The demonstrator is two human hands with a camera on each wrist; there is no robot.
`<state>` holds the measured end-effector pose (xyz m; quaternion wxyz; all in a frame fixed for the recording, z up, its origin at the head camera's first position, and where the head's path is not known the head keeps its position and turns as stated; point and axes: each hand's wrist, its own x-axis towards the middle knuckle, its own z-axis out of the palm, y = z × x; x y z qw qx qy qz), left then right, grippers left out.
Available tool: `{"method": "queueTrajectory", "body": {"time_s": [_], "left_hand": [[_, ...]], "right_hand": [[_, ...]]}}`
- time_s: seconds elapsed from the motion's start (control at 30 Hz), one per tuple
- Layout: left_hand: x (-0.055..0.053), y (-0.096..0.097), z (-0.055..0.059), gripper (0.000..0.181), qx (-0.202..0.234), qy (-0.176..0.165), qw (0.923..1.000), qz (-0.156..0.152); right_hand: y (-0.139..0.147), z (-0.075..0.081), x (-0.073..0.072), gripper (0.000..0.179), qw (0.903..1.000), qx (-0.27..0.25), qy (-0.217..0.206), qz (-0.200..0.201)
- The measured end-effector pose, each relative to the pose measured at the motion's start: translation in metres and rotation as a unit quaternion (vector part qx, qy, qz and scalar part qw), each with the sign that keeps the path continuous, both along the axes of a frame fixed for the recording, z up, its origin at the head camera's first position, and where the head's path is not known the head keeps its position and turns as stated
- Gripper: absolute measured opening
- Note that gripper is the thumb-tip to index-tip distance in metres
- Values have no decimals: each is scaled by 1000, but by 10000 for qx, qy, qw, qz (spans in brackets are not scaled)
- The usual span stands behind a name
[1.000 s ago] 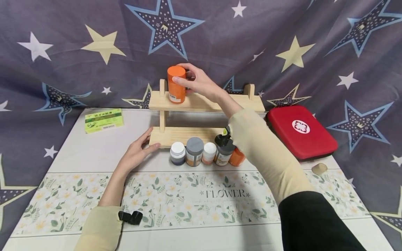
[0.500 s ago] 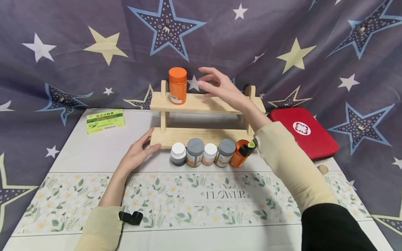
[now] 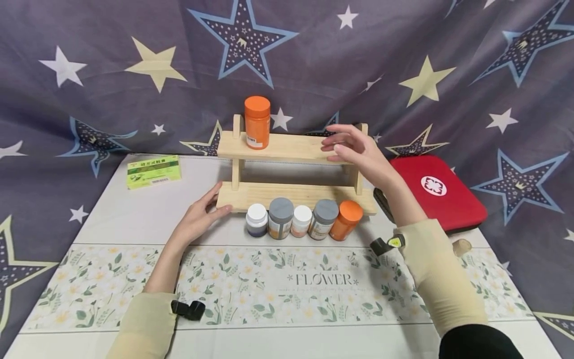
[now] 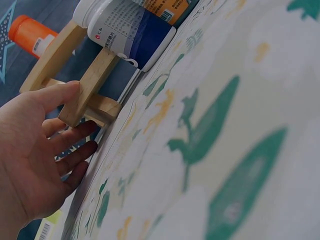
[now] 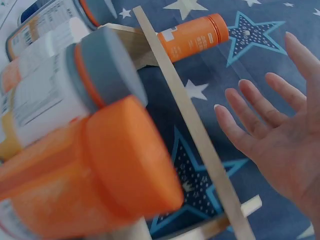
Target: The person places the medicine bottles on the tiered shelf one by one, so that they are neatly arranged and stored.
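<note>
A two-tier wooden shelf (image 3: 287, 196) stands on the table. My left hand (image 3: 196, 219) grips the left end of its lower board, with the thumb (image 4: 62, 94) on one side and fingers on the other. One orange bottle (image 3: 257, 123) stands upright at the left of the upper board. My right hand (image 3: 358, 152) hovers by the right part of that board, holding nothing, its fingers spread in the right wrist view. In front of the lower board are a white-and-blue bottle (image 3: 257, 220), two grey-capped jars (image 3: 281, 218), a small white-capped bottle (image 3: 301, 221) and another orange bottle (image 3: 346, 220).
A green-yellow medicine box (image 3: 154, 171) lies at the table's back left. At right is a red case (image 3: 441, 192) with a white emblem, and a small tan cylinder (image 3: 461, 247) lies before it. A star-patterned curtain (image 3: 314, 60) hangs behind.
My right hand has let go of the orange bottle on the upper board and moved right and down. My left hand keeps its place on the shelf.
</note>
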<state>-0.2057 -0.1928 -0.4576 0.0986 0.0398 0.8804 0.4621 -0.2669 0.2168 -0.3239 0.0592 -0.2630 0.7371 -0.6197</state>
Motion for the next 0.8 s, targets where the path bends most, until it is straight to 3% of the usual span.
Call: {"method": "queueTrajectory", "body": {"time_s": [0.33,0.57,0.8], "left_hand": [[1,0,1,93,-20,11,10000,-42],[0,1,0,93,-5,6,10000,-38],[1,0,0,93,-6,-3,10000,14]], "right_hand": [[34,-33,25,51,9995,-214,82,200],[59,-52,42,54,9994,143,23,327],[77,-73,50,60,9962,699,-83,505]]}}
